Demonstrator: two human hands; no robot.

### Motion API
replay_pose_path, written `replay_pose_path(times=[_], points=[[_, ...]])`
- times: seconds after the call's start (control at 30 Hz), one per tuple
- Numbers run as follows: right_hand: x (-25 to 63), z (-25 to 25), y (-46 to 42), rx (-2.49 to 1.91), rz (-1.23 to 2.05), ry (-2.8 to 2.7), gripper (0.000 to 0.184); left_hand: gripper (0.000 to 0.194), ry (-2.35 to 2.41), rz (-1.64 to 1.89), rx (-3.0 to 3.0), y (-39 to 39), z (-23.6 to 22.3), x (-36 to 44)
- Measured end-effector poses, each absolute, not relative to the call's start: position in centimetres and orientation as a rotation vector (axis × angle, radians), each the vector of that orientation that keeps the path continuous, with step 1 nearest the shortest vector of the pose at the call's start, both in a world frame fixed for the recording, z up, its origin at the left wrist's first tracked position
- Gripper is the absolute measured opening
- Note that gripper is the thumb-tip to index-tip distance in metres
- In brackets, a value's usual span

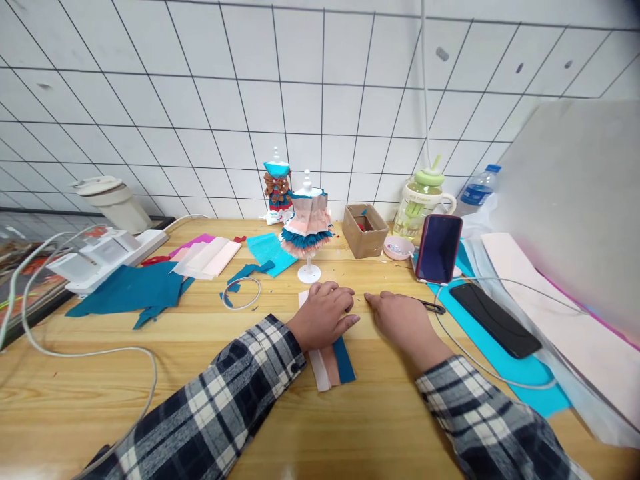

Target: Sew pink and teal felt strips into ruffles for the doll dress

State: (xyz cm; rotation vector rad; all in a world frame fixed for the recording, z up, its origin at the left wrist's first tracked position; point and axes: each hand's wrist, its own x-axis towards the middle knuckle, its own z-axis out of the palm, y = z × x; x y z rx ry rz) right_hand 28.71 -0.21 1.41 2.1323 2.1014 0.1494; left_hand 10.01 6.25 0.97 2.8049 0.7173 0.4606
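Note:
My left hand (323, 317) lies palm down over a layered strip of crepe paper (330, 370) in white, peach and teal, its thumb apart from the fingers. The strip's middle is hidden under the hand. To the right, my right hand (403, 327) rests low over the table with its index finger stretched out; its other fingers are mostly hidden. Beyond it a black looped handle (434, 307) pokes out, the rest of that tool out of sight. Behind my left hand a small white dress-form stand (309, 272) wears a ruffled peach and teal paper dress (310, 217).
A second dressed form (277, 190) stands near the tiled wall. Around are a cardboard box (367, 240), pink dish (399, 248), propped phone (440, 248), black phone (495, 320), jug (420, 207), teal paper (135, 290), white cable ring (241, 307) and power strip (110, 257).

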Motion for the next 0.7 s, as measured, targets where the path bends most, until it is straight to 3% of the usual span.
replay_pose_path(times=[0.17,0.43,0.7], points=[[29.3,2.1,-0.8,2.083,0.036,2.121,0.034,0.035,0.56,0.407,2.867,6.2,0.8,9.8],[29.6,2.2,-0.7,2.034,0.039,2.169,0.032,0.033,0.456,0.305,2.979,6.1,0.6,10.8],[31.2,1.8,-1.0,2.066,-0.107,2.22,0.04,0.039,0.512,0.236,3.082,5.5,-0.2,12.5]])
